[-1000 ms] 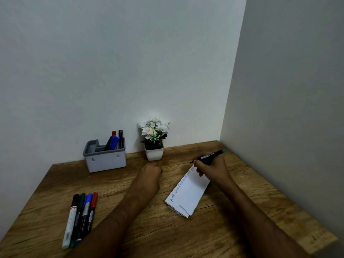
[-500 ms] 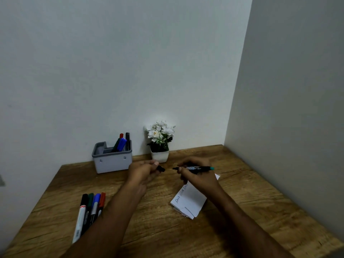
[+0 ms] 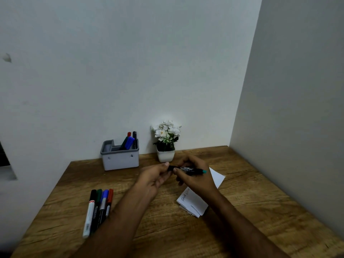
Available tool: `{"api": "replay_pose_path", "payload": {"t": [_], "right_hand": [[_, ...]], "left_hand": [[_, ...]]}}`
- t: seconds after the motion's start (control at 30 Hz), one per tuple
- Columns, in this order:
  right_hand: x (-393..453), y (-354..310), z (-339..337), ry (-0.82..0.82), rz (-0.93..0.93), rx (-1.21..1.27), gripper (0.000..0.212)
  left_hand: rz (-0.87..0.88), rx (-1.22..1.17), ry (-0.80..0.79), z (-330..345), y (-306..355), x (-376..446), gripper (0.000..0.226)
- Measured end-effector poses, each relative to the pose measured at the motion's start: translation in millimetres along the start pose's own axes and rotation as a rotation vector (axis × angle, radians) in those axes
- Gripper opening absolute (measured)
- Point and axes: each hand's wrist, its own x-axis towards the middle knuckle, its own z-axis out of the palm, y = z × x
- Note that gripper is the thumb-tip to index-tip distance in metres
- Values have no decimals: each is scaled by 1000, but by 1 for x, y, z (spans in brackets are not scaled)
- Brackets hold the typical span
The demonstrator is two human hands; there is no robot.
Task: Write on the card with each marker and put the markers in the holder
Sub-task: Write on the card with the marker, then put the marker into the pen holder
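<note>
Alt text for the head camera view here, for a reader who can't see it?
Both hands hold a black marker level above a wooden desk: right hand grips the barrel, left hand pinches its cap end. A written card lies beneath; four markers lie left, a grey holder behind.

You are looking at a dim, evenly lit scene; the light is soft and diffuse, with no glare anywhere. The walls (image 3: 130, 62) read as a flat grey, the right one darker. Your forearms look dark and underexposed, throwing only faint shadows on the surface (image 3: 260, 211). The wide-angle lens bows the edges outward. Fine detail is soft, and the writing on the card (image 3: 191, 202) is barely legible.
</note>
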Motion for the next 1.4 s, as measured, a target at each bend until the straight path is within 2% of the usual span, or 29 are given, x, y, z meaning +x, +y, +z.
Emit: {"api": "replay_pose_path", "payload": {"t": [0.13, 0.2, 0.3, 0.37, 0.67, 0.83, 0.9, 1.07, 1.2, 1.33, 1.4], "right_hand": [[2, -1, 1, 32, -107, -71, 19], [2, 2, 0, 8, -76, -12, 11], [2, 5, 3, -4, -22, 62, 14], [2, 5, 7, 15, -20, 93, 9], [11, 6, 31, -3, -40, 151, 9], [15, 7, 47, -52, -83, 84, 5], [16, 8, 56, -78, -86, 40, 10], [24, 13, 70, -222, -31, -346, 39], [30, 10, 77, -313, -41, -545, 38], [36, 8, 92, -353, -68, -588, 36], [41, 5, 101, -380, -96, -599, 35]], "left_hand": [[4, 0, -19, 0, 1, -4, 14], [12, -6, 6, -2, 3, -3, 16], [21, -11, 39, -7, 7, -2, 20], [35, -3, 59, -9, 9, -2, 23], [69, -54, 146, -20, 13, 3, 16], [131, -14, 213, -30, 23, 3, 16], [159, -28, 237, -35, 31, 1, 14], [381, 4, 308, -50, 62, -7, 13], [646, 204, 414, -70, 93, -6, 17], [903, 525, 578, -82, 125, -2, 15], [1022, 634, 604, -83, 140, -5, 14]]}}
